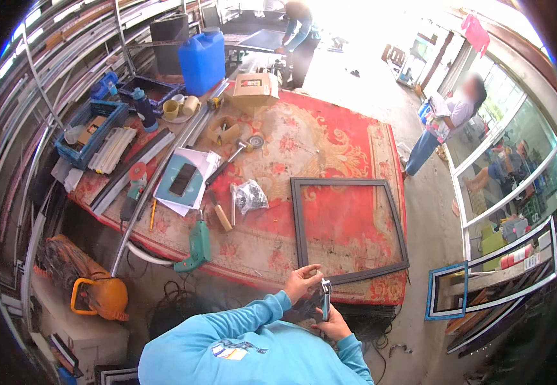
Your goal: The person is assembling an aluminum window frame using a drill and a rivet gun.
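My right hand (pixel 335 325) grips a slim silver metal piece (pixel 326 301) with a dark edge, held upright just in front of my body. Its exact kind does not show. Beside its upper end, my left hand (pixel 301 283) has its fingers bent together in a pinch; whatever lies between the fingertips is too small to make out. Just beyond both hands, a dark rectangular frame (pixel 299 221) lies flat on the table, its near corner close to my left fingers. The table (pixel 259 247) is covered with a worn red patterned carpet.
Left of the frame lie a bag of small parts (pixel 249 197), a green power drill (pixel 196 247), an angle grinder (pixel 133 192) and a phone (pixel 182 179) on papers. A blue jerrycan (pixel 202 63) stands behind. One person (pixel 448 119) stands right; another (pixel 301 35) bends at the back.
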A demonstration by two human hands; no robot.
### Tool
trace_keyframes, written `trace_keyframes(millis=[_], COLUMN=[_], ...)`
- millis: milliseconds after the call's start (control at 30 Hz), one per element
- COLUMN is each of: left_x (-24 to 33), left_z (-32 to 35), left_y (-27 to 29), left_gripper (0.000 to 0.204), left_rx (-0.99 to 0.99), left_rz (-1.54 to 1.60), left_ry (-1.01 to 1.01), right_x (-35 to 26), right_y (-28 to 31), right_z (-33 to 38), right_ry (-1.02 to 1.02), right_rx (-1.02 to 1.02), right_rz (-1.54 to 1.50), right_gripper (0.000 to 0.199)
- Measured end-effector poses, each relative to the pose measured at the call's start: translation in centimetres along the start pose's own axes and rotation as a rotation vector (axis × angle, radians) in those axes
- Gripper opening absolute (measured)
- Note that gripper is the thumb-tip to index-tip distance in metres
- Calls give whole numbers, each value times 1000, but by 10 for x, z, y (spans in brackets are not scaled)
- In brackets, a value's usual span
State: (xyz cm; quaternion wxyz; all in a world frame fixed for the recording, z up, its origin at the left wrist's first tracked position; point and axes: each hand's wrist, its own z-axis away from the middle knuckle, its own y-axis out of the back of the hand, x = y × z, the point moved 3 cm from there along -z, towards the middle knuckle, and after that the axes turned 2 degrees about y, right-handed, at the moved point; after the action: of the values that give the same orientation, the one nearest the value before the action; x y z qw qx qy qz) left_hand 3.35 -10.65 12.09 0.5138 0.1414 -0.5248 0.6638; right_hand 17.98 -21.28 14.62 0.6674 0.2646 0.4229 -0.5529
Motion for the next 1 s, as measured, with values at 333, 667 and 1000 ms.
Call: trace_keyframes(millis=[333,667,1000], left_x=[0,-1,-21], left_z=[0,-10,-18], left_y=[-7,-8,28], left_gripper=[24,25,28], left_rx=[41,20,103], left_rz=[364,326,38], left_ry=[69,148,124], right_x=[-15,-14,-15], right_y=[-4,-5,-7], right_z=[-5,-12,-14], right_ry=[507,387,181], right_rx=[232,212,304], right_rz=[756,288,367], right_gripper=[80,76,37])
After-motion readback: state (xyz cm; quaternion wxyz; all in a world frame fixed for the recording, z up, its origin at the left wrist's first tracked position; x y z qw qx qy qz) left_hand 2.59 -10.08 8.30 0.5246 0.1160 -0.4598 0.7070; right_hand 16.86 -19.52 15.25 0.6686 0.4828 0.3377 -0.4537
